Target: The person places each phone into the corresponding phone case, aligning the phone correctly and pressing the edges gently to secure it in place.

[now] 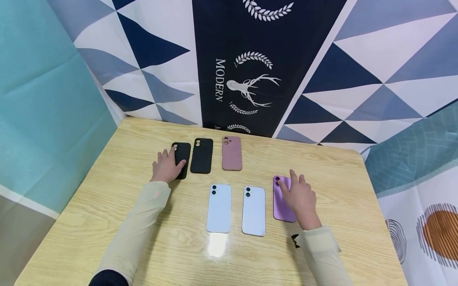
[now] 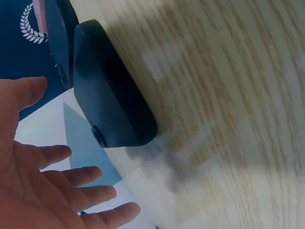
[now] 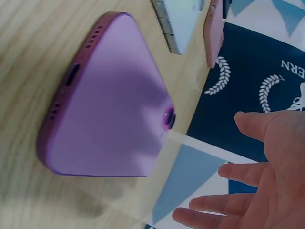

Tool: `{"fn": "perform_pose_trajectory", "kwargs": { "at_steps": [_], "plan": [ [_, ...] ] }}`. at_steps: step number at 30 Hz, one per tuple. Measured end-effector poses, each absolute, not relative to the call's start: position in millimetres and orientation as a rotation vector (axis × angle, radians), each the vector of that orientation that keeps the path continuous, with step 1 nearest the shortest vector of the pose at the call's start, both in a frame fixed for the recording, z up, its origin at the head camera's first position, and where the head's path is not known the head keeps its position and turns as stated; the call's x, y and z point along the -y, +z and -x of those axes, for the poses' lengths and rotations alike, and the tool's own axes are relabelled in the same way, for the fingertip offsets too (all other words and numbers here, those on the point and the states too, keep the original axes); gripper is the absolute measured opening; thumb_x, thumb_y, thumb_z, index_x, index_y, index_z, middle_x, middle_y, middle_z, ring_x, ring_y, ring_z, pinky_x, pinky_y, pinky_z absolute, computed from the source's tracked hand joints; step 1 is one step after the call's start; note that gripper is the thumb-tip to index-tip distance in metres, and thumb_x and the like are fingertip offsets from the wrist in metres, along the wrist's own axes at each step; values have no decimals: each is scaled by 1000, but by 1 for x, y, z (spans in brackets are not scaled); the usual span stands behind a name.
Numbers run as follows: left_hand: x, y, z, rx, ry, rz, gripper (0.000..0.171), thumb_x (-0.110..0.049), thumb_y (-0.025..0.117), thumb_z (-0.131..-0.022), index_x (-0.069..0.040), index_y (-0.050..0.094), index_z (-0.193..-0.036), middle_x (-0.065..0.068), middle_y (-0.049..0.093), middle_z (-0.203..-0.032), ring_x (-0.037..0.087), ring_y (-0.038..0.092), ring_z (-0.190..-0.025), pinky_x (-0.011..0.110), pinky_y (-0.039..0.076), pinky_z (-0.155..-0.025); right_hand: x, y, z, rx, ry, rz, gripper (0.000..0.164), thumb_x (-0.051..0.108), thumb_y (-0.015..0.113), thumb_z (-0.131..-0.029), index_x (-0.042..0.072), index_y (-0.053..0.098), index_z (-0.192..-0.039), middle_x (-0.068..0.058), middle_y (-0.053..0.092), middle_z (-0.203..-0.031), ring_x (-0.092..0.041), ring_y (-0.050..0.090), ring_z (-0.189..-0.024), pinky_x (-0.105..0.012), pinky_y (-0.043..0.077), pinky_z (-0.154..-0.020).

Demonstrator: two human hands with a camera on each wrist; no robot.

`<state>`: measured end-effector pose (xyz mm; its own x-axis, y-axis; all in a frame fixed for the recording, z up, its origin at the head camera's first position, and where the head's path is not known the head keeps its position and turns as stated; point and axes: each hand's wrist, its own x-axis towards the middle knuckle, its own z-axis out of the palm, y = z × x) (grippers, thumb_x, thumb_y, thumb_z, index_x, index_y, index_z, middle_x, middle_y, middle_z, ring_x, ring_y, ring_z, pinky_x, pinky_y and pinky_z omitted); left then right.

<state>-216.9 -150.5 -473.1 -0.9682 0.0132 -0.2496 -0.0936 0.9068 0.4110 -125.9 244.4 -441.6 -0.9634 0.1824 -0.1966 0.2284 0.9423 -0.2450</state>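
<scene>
My left hand [image 1: 167, 166], fingers spread, hovers at the leftmost black phone case [image 1: 184, 153], partly covering it in the head view. In the left wrist view a gap shows between the fingers and that case [image 2: 112, 90]. Over to the right, my right hand [image 1: 299, 197] hangs above a purple phone [image 1: 282, 206] that lies camera side up. Its fingers are apart, and the right wrist view shows them off the phone [image 3: 109, 105]. A second black phone case [image 1: 202, 157] and a pink phone case [image 1: 232, 155] lie in the back row.
Two pale, bluish-white phones [image 1: 219, 210] lie side by side at the middle of the wooden table [image 1: 179, 254]. A patterned cloth [image 1: 161, 51] hangs along the table's back edge. A small black mark [image 1: 295, 240] shows beside the right sleeve.
</scene>
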Motion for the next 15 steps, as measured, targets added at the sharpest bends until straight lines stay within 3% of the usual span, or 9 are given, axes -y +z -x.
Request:
{"fn": "perform_pose_trajectory", "kwargs": {
  "at_steps": [15],
  "plan": [
    [151,-486,219,-2844,568,80,76,-48,43,-96,0,16,-147,30,25,-146,48,17,-137,68,28,-102,-251,-459,124,-2871,-425,-369,72,48,36,-97,-3,22,-145,-37,37,-135,-54,43,-117,-62,44,-88]
  ]
}}
